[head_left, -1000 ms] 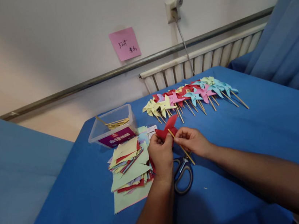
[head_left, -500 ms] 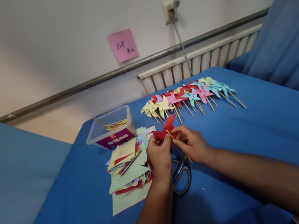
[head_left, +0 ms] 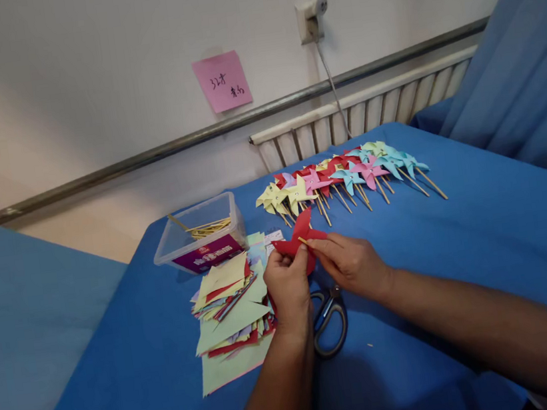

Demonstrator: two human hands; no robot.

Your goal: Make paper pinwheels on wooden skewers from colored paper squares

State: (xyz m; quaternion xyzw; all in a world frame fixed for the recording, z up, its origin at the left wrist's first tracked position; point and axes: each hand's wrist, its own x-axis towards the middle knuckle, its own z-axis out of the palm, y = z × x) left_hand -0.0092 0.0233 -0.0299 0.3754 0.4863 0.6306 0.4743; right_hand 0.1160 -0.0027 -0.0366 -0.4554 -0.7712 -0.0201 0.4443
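A red paper pinwheel [head_left: 300, 221] is pinched in my left hand [head_left: 287, 277], its blades fanning out above my fingers. My right hand [head_left: 351, 262] is closed on a thin wooden stick [head_left: 303, 240], whose tip lies against the middle of the red paper. Most of the stick is hidden by my right fingers. Just below my hands lies a pair of scissors [head_left: 330, 322] with dark handles, its blades partly covered. Left of my left hand is a stack of coloured paper pieces [head_left: 229, 305], some cut.
A clear plastic box [head_left: 201, 231] of wooden sticks stands behind the paper. Finished pinwheels [head_left: 345, 175] on sticks lie in a row at the table's back. The blue-covered table [head_left: 423, 346] borders a wall with a radiator [head_left: 356, 110], and a blue curtain [head_left: 523, 78] hangs right.
My right hand has shifted its grip up along the stick, and the stick's lower end no longer shows below it. The red paper has turned slightly, showing more of its blades.
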